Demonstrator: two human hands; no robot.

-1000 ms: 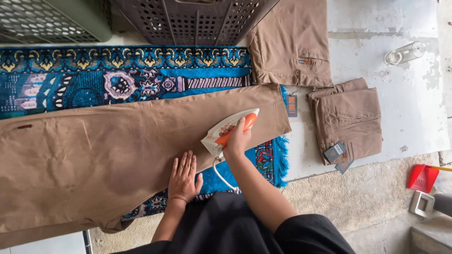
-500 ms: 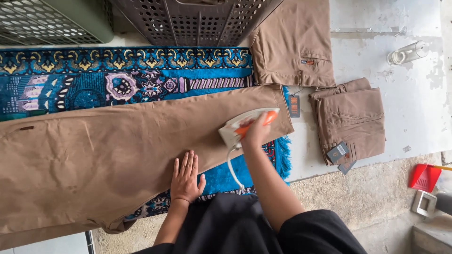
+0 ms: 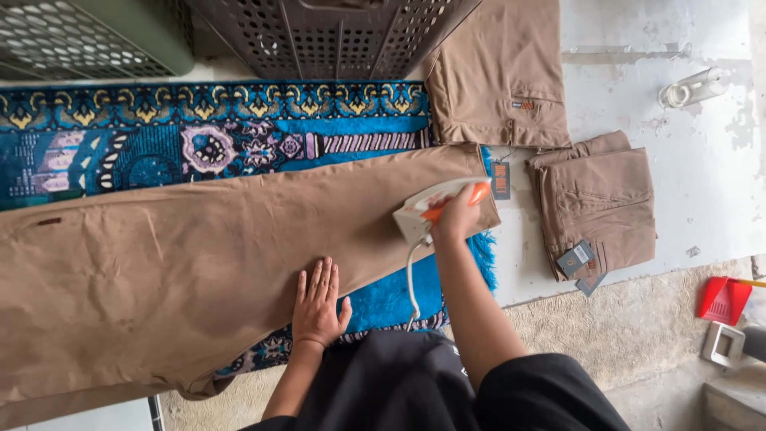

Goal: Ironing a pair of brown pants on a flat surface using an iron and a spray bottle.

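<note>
Here my right hand (image 3: 455,219) is clenched round the orange handle of the white electric iron (image 3: 431,209) at the right end of the soft, limp tan cotton trousers (image 3: 199,263) spread over the blue patterned mat (image 3: 199,144), probably hot-soled and fairly heavy, while my left hand (image 3: 317,303) lies flat, fingers released, on the near edge.

White worn floor (image 3: 638,72), patterned blue rug (image 3: 159,136), perforated baskets (image 3: 335,32), daylight.

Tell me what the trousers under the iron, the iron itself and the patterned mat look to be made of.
Trousers: tan woven cloth, likely cotton twill; matte, with soft creases.
Iron, gripped by the right hand: smooth white shell, probably plastic, with a glossy orange handle; the soleplate is hidden.
Mat: blue patterned textile with a fuzzy pile at its edge, probably synthetic.
The left hand presses flat on the trousers.
</note>
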